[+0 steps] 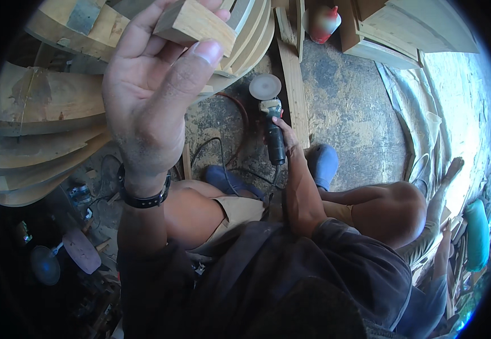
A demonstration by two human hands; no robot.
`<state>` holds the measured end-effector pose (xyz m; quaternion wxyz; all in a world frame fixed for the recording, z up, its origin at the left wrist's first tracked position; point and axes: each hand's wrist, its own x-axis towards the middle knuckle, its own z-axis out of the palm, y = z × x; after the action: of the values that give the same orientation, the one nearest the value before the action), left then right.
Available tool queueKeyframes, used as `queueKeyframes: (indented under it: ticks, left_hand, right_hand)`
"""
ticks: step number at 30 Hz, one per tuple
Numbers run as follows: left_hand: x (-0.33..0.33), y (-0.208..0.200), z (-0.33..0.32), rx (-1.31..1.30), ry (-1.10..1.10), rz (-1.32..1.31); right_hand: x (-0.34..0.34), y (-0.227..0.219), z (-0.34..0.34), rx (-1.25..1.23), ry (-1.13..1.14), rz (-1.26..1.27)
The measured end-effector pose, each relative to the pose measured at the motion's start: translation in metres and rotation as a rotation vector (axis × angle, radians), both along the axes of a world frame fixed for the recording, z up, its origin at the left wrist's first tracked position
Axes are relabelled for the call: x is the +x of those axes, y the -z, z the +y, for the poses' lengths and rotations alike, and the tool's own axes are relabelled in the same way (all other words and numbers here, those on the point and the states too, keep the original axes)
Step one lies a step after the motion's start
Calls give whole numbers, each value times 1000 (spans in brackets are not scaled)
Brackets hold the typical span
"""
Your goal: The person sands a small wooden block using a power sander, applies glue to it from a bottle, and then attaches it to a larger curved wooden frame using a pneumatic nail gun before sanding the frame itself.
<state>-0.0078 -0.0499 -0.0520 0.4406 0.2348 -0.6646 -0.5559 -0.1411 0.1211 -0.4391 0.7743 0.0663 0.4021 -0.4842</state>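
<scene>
Left hand pinched a small wood block at upper centre, long axis running lower right | right hand gripped an angle grinder mid-frame, disc pointing up-frame.

No labels, signs or screens show anywhere in the head view. The only package-like thing is a red and white plastic container at the top edge, standing on the dusty floor between upright wooden planks on its left and stacked boards on its right. Its upper part is cut off by the picture's rim.
</scene>
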Motion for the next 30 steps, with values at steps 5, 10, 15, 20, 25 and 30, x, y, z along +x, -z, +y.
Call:
queueKeyframes:
  ticks: [5,10,15,20,25,30]
  left_hand:
    - [-37,-15,19,4,-236,32]
    - [-20,-4,-4,-117,-16,94]
    - [-22,-4,-3,-75,-106,21]
    - [-23,-4,3,40,-31,-54]
    - [-40,10,6,103,45,-124]
    - [-72,41,-10,40,11,-283]
  right_hand:
    - [1,-7,19,-26,-441,952]
    - [40,-18,31,24,-392,1498]
    - [51,-31,48,57,-403,1566]
    - [21,-80,69,500,-92,1439]
    - [-73,-210,-28,-121,908,1393]
    - [-165,-350,-150,-710,584,1401]
